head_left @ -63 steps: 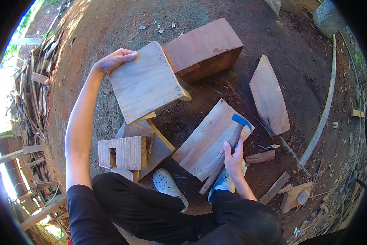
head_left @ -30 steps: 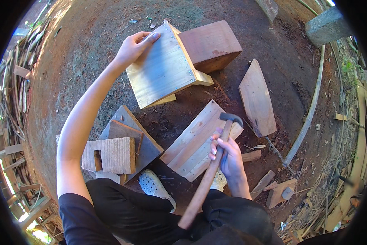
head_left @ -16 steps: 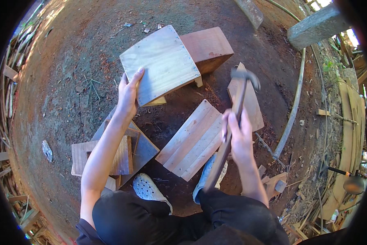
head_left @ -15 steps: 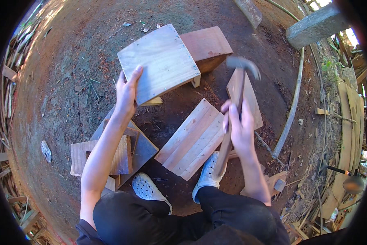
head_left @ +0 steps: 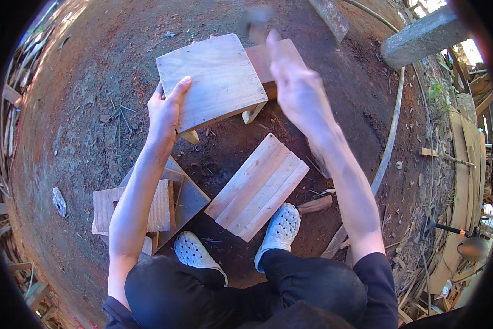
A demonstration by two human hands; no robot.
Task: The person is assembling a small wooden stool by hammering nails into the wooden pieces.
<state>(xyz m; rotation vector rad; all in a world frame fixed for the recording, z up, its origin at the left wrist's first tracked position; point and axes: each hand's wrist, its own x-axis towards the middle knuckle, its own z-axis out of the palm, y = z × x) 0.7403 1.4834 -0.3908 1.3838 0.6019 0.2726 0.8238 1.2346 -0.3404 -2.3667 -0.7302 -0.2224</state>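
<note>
A small pale wooden stool (head_left: 213, 77), nail heads dotted along the edges of its flat top, is tilted in front of me. My left hand (head_left: 167, 112) grips its left edge, thumb on top and fingers underneath. Short legs show below its near side. My right hand (head_left: 304, 96) is closed around a hammer (head_left: 257, 16), raised beyond the stool's right side; the hammer head is smeared by motion, and the hand and forearm hide most of the handle. Behind the stool, partly covered, sits a reddish wooden block-like piece (head_left: 259, 61).
A slatted wooden panel (head_left: 257, 186) lies on the dirt before my feet. Stacked wooden pieces (head_left: 131, 211) are at left, under my forearm. A long pole (head_left: 392, 142), a concrete post (head_left: 422, 38) and planks (head_left: 457, 197) stand or lie to the right.
My right hand has swung the hammer up and leftward, from above the right-hand board to beyond the stool's right corner. The stool has shifted slightly in my left hand.
</note>
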